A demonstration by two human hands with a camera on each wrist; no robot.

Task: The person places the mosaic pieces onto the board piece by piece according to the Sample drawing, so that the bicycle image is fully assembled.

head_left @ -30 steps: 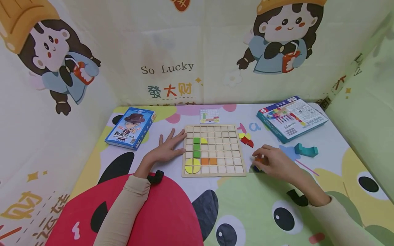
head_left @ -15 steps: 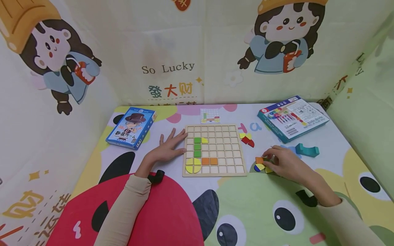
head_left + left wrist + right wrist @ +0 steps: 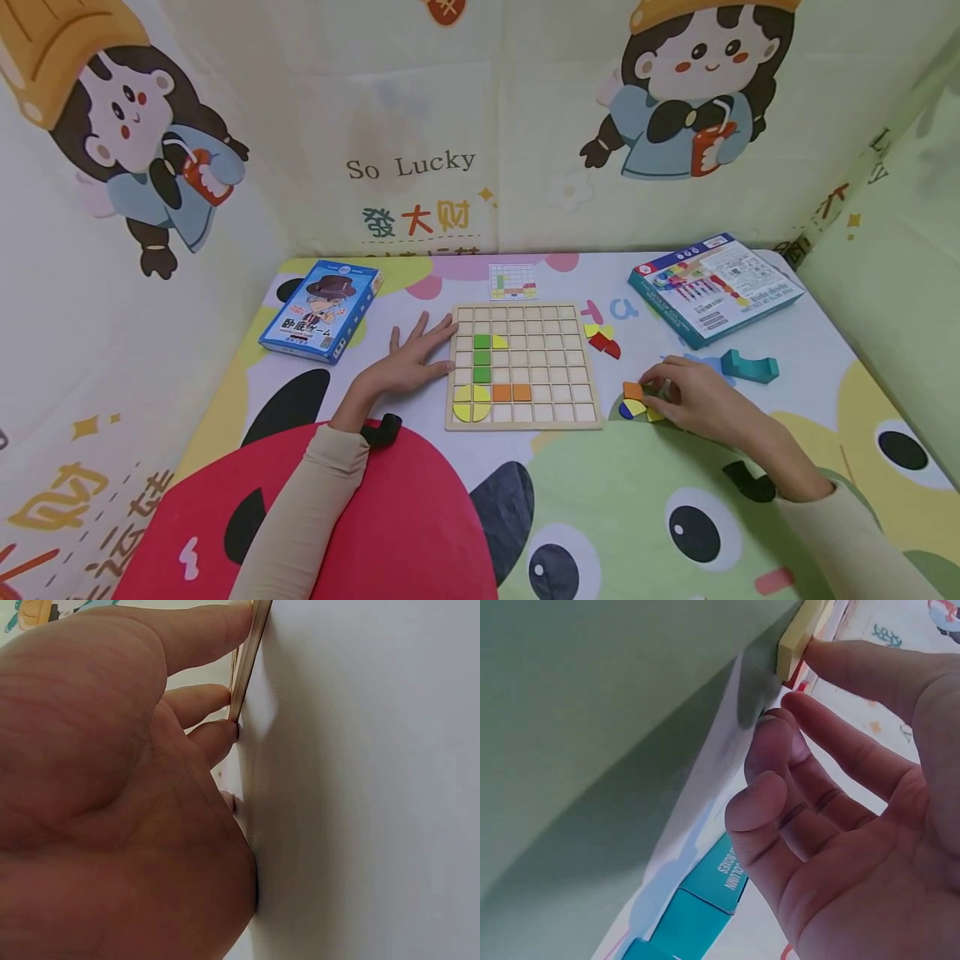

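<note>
Left hand point(image 3: 408, 358), spread, touches board point(image 3: 537, 358); right hand point(image 3: 693, 398), grip unclear, thumbs a yellow piece point(image 3: 796, 641) slanting up rightward in wrist view.

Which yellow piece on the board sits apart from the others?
The yellow piece right of the top green square; the other four form a circle, lower left.

Left grip point(image 3: 403, 365) lies splayed, right grip point(image 3: 696, 400) loosely bent.
</note>
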